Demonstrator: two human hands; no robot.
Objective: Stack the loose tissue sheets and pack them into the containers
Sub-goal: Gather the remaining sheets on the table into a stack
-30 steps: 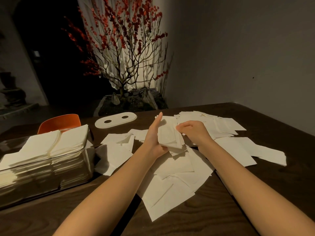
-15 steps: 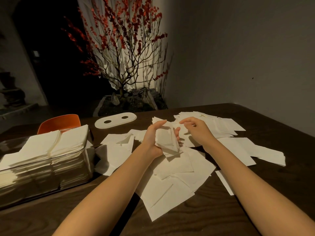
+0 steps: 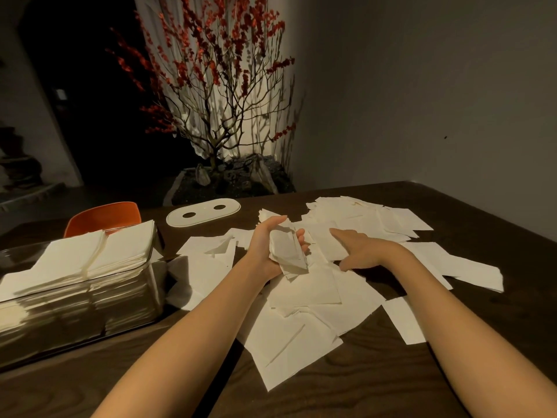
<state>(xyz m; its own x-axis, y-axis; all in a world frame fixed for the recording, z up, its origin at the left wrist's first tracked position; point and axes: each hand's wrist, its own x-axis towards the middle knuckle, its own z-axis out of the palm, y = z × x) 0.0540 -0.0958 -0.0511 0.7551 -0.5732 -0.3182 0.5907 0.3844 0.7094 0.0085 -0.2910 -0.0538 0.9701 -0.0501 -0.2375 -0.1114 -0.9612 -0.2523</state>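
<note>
Two hands, left hand point(image 3: 265, 251) gripping tissue stack point(image 3: 287, 251)

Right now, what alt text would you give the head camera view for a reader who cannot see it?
A person's left hand grips a small stack of tissues while the right hand rests open on loose tissue sheets scattered over a dark wooden table. To the left stands a clear container filled with stacked tissues, its white lid lying behind.

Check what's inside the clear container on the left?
The clear container holds stacked tissue sheets, two piles side by side, rising above its rim. The bottom and far side are covered by the stacks.
</note>
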